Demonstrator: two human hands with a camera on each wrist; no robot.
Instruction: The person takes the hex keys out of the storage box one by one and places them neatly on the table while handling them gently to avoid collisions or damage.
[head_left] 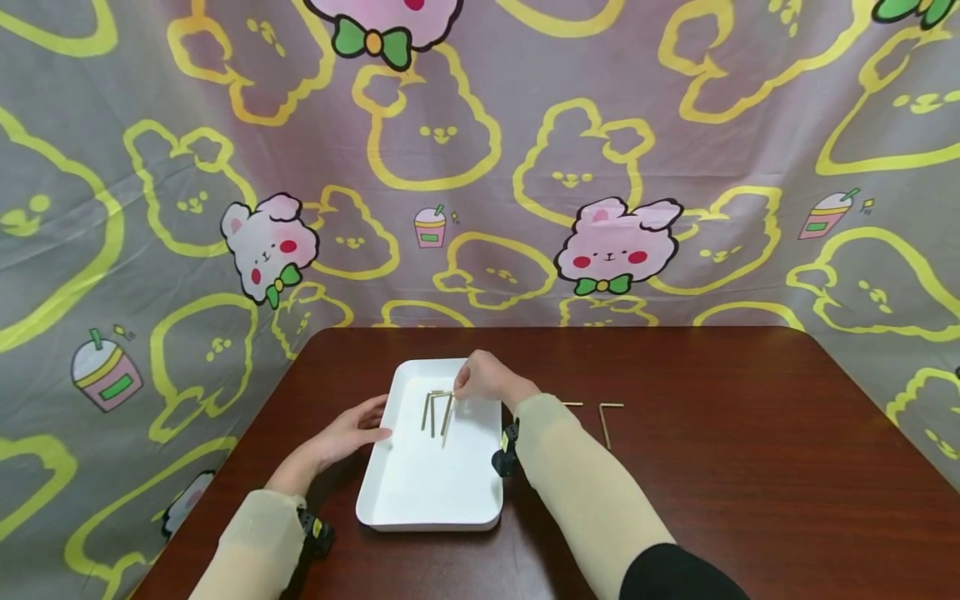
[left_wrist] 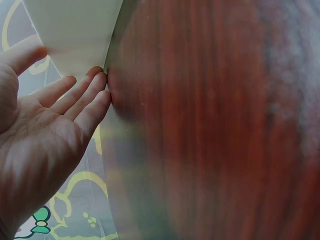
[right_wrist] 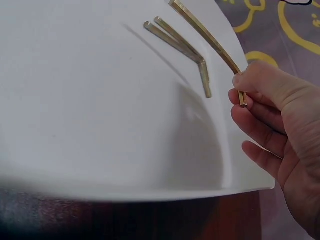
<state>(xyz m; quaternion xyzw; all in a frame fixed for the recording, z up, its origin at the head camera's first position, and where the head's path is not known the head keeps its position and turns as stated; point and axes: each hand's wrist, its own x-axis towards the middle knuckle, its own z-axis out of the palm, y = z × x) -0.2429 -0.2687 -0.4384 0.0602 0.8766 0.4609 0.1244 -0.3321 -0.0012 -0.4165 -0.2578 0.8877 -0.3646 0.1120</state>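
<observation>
A white tray (head_left: 427, 492) lies on the table. My right hand (head_left: 487, 379) is over its far right part, and in the right wrist view that hand (right_wrist: 280, 110) pinches a brass-coloured L-shaped hex key (right_wrist: 207, 35) near its bend, between thumb and fingers. Two similar hex keys (right_wrist: 175, 42) lie side by side in the tray, to the left of the held one. My left hand (head_left: 348, 432) touches the tray's left wall, fingers extended; in the left wrist view its fingertips rest against the tray side (left_wrist: 75, 40), palm visible.
On the brown table (head_left: 712, 467), right of the tray, lies another L-shaped hex key (head_left: 604, 425). Part of one more key (head_left: 572, 404) shows beside the right sleeve. A patterned cloth (head_left: 480, 275) hangs behind the table.
</observation>
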